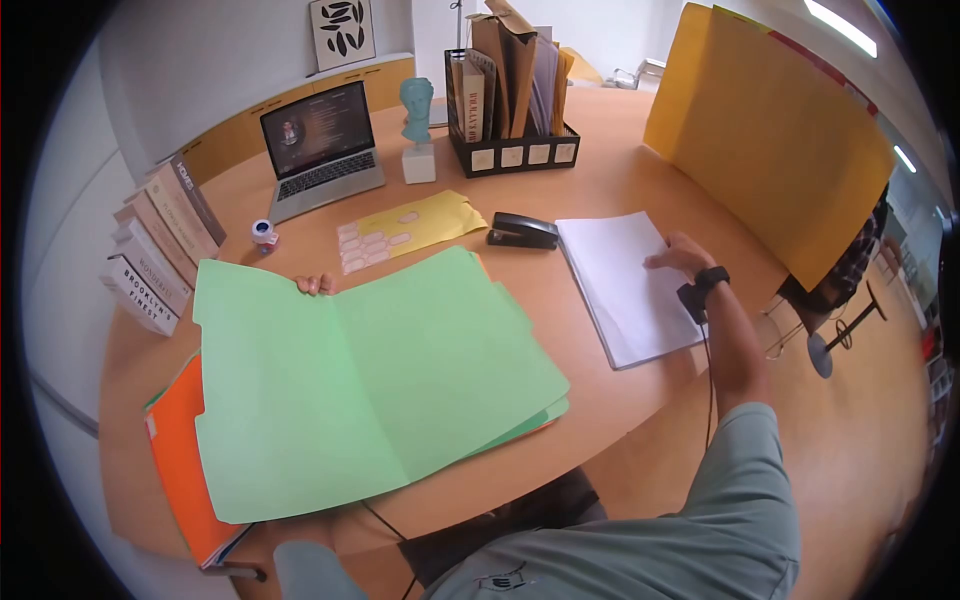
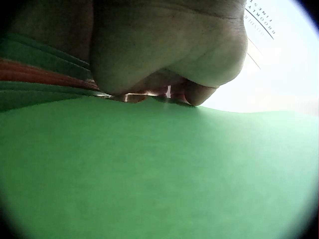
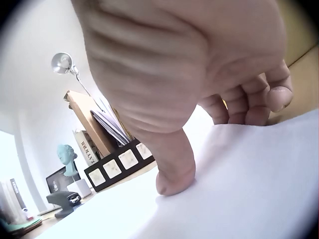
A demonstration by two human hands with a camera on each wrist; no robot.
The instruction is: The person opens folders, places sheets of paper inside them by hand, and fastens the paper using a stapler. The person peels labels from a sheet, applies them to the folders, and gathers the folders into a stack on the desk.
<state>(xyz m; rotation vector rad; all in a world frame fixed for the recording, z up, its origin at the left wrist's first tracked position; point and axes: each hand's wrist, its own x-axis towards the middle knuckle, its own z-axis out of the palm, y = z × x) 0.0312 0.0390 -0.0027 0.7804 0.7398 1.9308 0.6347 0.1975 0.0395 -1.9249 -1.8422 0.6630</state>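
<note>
An open green folder (image 1: pixel 370 380) lies spread on the table in front of me. My left hand (image 1: pixel 315 284) holds its far edge, with only the fingertips showing over the top in the head view. In the left wrist view the palm (image 2: pixel 164 45) hovers just above the green folder (image 2: pixel 159 169). A stack of white paper (image 1: pixel 625 285) lies to the right. My right hand (image 1: pixel 682 256) grips its far right corner. The thumb (image 3: pixel 172 169) presses on the top sheet of the paper (image 3: pixel 239 194), and the curled fingers (image 3: pixel 249 104) sit at the paper's edge.
A black stapler (image 1: pixel 523 230) lies between the folder and the paper. Behind are a yellow envelope with label sheets (image 1: pixel 410 228), a laptop (image 1: pixel 320 150), a teal bust (image 1: pixel 417 115) and a black file organizer (image 1: pixel 510 100). Books (image 1: pixel 160 245) lean at left, an orange folder (image 1: pixel 180 460) lies underneath, and a yellow board (image 1: pixel 770 130) stands at right.
</note>
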